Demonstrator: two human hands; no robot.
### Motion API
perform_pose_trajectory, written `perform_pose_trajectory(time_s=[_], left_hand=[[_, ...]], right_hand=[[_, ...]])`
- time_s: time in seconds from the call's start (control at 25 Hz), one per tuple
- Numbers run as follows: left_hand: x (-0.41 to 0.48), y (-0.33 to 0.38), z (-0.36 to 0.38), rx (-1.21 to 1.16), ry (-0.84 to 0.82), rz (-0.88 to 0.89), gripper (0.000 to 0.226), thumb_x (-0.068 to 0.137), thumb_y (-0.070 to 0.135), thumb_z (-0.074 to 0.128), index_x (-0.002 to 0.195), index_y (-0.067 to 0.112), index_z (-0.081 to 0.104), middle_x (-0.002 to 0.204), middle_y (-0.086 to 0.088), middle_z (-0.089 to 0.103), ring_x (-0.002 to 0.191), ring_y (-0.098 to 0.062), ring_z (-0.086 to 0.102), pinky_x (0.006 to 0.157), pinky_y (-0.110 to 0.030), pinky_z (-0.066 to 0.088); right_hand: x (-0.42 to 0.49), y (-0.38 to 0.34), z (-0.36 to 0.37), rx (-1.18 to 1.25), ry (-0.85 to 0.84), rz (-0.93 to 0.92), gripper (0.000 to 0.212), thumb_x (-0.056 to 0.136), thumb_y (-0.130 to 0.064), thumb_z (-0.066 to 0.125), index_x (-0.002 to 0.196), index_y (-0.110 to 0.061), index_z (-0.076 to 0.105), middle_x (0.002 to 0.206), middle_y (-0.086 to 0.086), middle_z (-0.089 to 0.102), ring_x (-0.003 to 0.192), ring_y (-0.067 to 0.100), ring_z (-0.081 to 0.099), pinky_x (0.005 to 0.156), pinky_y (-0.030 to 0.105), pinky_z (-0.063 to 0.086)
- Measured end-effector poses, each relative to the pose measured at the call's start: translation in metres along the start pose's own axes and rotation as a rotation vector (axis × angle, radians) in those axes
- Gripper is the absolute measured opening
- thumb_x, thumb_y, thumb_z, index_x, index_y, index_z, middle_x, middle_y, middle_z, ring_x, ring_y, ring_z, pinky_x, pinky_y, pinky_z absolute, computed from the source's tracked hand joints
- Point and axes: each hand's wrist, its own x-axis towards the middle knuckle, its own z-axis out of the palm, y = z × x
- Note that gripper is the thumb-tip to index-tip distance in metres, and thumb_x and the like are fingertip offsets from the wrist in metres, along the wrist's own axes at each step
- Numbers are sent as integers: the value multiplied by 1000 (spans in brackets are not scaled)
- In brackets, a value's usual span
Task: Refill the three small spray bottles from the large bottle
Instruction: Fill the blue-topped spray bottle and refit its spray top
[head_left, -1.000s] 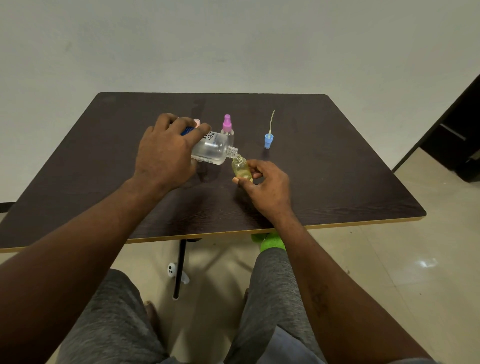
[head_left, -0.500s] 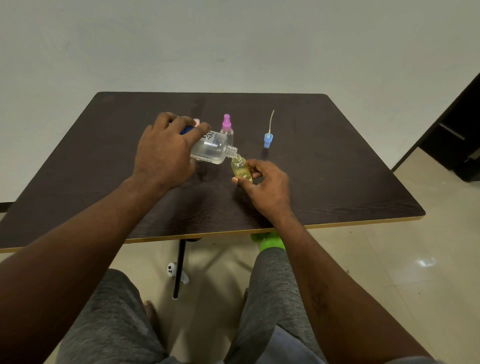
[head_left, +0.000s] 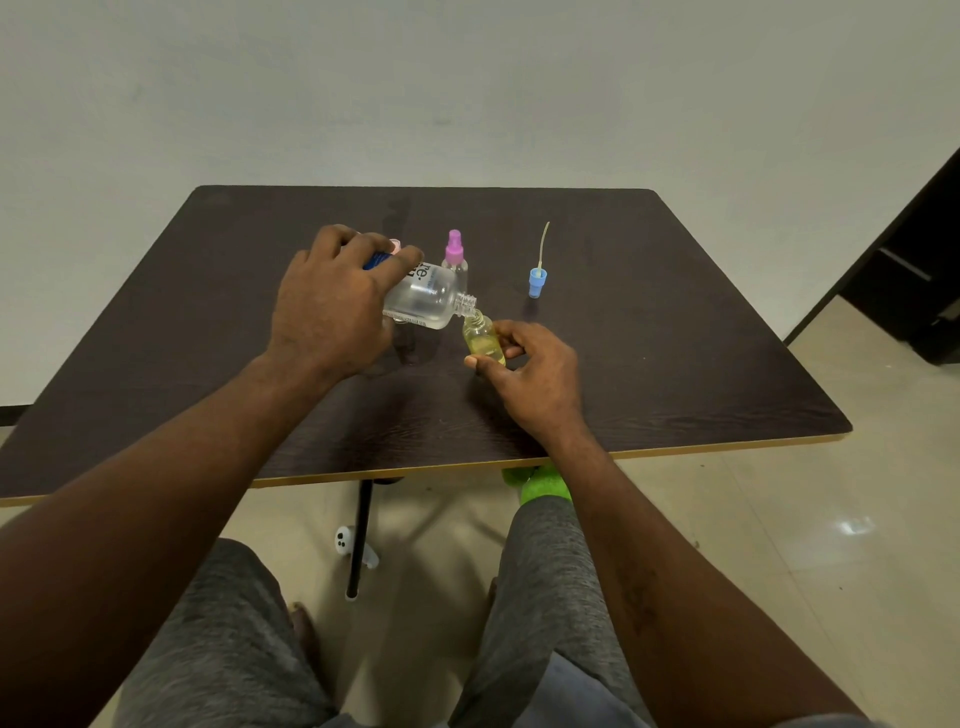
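My left hand (head_left: 332, 306) grips the large clear bottle (head_left: 428, 299), tipped on its side with its open neck down to the right, right above the mouth of a small open bottle (head_left: 483, 340). That small bottle holds yellowish liquid and my right hand (head_left: 535, 374) pinches it between thumb and fingers, tilted slightly left. A small spray bottle with a pink sprayer (head_left: 455, 257) stands upright just behind the large bottle. A blue sprayer cap with its dip tube pointing up (head_left: 537, 280) stands alone to the right. A pink cap (head_left: 395, 245) peeks out behind my left hand.
The dark wooden table (head_left: 675, 364) has a light edge band along its front. Beneath it are the table leg (head_left: 361, 535), a white object (head_left: 345, 540) on the tiled floor and a green sock (head_left: 543, 486). A dark doorway (head_left: 914, 291) lies at the right.
Barely any: both hands hold their places, with the large bottle tipped over the small one throughout.
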Motion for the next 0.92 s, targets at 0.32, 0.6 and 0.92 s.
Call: perform_pose_trajectory(time_s=[0.32,0.6,0.92], left_hand=[[-1,0,1,-2,3,0,71,81,16,78,147,23,55,140,-11,61,127,-40,46,85,-54,51],[-2,0,1,-1,10,1,70,80,16,78,146,24,56,138,-11,62,126,-41,47,85,-54,52],[1,2,0,-2,8,-2,71,81,16,78,148,24,55,140,-11,61,128,-40,46,87,-54,50]], right_hand=[[0,1,1,-6,-2,2,44,79,-45,87,117,-28,74,99,-16,69,88,-1,62,78,19,53],[0,1,1,-5,2,1,41,78,-45,87,115,-30,75,97,-14,70,86,3,63,79,25,56],[0,1,1,-6,2,8,42,78,-46,87,115,-31,74,97,-13,70,86,3,63,77,22,55]])
